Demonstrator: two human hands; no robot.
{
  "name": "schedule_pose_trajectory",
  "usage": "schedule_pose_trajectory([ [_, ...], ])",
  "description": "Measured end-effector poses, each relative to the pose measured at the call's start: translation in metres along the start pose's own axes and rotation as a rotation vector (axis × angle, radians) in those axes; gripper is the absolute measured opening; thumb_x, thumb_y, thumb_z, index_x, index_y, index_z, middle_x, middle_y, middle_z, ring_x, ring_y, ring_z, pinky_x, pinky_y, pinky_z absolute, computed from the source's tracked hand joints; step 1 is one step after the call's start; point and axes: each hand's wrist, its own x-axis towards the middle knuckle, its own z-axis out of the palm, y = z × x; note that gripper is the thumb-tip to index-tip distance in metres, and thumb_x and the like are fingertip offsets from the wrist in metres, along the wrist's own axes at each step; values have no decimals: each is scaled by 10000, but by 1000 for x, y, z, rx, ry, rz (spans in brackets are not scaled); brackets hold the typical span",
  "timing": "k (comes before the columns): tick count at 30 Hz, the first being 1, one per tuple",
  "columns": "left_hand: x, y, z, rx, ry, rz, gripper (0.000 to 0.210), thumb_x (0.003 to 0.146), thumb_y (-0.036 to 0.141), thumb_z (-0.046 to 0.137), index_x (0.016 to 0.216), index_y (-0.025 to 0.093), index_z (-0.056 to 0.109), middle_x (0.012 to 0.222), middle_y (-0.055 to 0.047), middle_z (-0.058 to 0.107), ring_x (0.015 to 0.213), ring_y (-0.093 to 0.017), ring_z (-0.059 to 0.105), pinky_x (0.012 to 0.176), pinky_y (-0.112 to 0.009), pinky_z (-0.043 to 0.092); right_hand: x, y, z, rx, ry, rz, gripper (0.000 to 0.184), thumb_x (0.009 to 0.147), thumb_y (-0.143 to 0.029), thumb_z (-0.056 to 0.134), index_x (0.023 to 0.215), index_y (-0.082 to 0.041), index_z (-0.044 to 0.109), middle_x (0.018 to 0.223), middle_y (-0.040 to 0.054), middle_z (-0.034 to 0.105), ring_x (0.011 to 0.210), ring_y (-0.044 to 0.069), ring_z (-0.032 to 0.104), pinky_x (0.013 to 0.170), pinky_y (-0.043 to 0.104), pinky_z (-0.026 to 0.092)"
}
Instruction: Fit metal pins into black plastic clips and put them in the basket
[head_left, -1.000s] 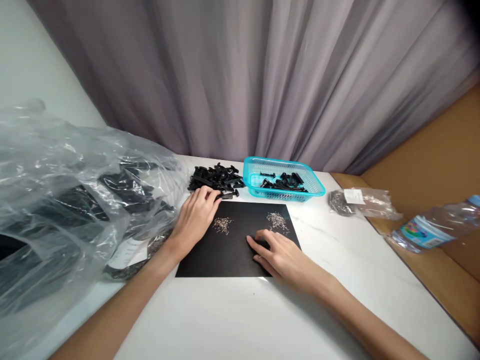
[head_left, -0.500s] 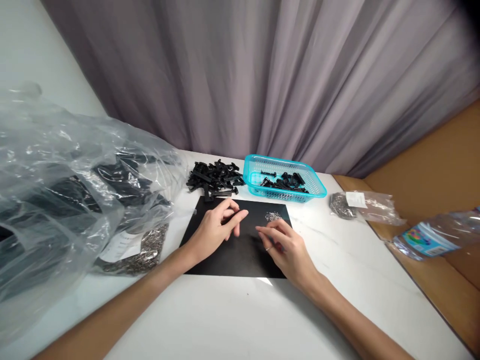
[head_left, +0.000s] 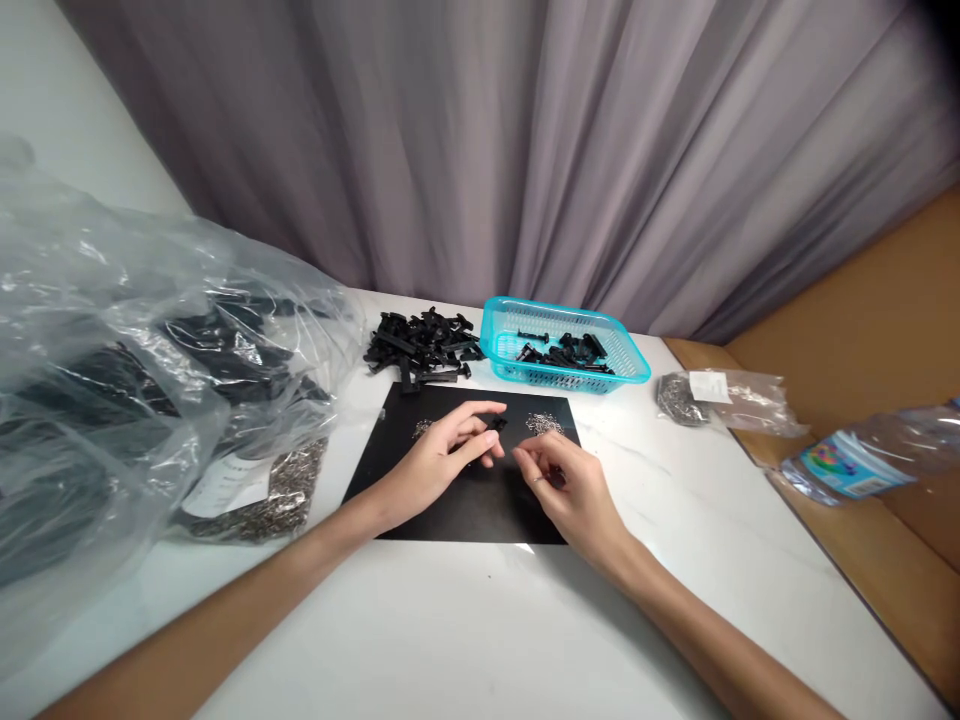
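Your left hand (head_left: 442,452) grips a black part (head_left: 499,424); right hand (head_left: 581,490) curled, contents unclear. Plastic bag (head_left: 150,290) left, blue basket (head_left: 555,379) far.

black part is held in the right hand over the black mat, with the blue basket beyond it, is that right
Wrong hand: the head view shows the black part in the left hand, over the black mat, with the blue basket beyond it.
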Motion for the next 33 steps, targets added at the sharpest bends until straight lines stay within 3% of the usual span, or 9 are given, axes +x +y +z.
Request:
schedule_pose_trajectory([
  [4, 0, 0, 1, -43, -28, 2, 422, 1012, 385, 580, 1401, 226, 534, 989, -28, 722, 926, -172, 701, 952, -342, 510, 0, 1, -2, 42, -52, 6, 170, 975, -168, 594, 941, -197, 758, 843, 33, 644, 625, 120, 517, 560, 253, 433],
  [7, 0, -1, 3, -76, -30, -21, 464, 994, 429, 608, 1407, 231, 536, 982, -42, 712, 914, -196, 714, 721, -281, 584, -1, 1, -3, 47, -48, -8, 215, 980, -172, 571, 1010, -194, 783, 920, 63, 674, 664, 132, 552, 570, 260, 455],
  [10, 1, -1, 4, -138, -29, -38, 506, 979, 456, 620, 1419, 229, 519, 984, -56, 689, 889, -219, 719, 525, -230, 574, 0, 1, -6, 57, -34, 11, 239, 984, -193, 565, 1099, -186, 775, 929, 71, 693, 692, 147, 571, 597, 276, 470],
  [13, 1, 2, 5, -197, -13, -47, 459, 999, 454, 587, 1391, 219, 546, 1016, -70, 691, 864, -203, 723, 583, -254, 623, 2, 1, -11, 105, -14, 142, 200, 961, -247, 638, 1118, -196, 751, 865, 39, 723, 614, 134, 515, 581, 281, 445],
  [17, 0, 5, 5, -256, 4, -76, 412, 1024, 475, 540, 1347, 222, 587, 1078, -88, 695, 891, -208, 731, 719, -337, 659, 6, 0, -17, 208, -11, 271, 152, 925, -325, 707, 993, -202, 766, 861, 29, 747, 575, 117, 472, 549, 272, 396],
  [25, 0, 0, 4, -380, 2, -65, 280, 1034, 459, 552, 1167, 235, 654, 1078, -67, 711, 1043, -215, 695, 953, -406, 582, 9, -3, -20, 334, -34, 309, 208, 906, -387, 739, 991, -209, 805, 914, 47, 777, 629, 131, 526, 581, 275, 410],
  [28, 1, 2, 6, -435, 7, -86, 255, 1018, 434, 591, 1155, 226, 646, 1055, -60, 706, 1052, -219, 687, 983, -433, 565, 9, -3, -20, 332, -7, 324, 255, 878, -424, 773, 1008, -205, 794, 956, 53, 773, 587, 113, 464, 541, 269, 379],
  [33, 2, 7, 8, -480, 18, -75, 262, 1020, 427, 590, 1054, 174, 652, 1075, -75, 680, 1066, -217, 663, 1002, -444, 564, 8, -3, -21, 312, -31, 303, 185, 894, -384, 760, 926, -209, 809, 898, 41, 770, 619, 128, 481, 568, 274, 380],
])
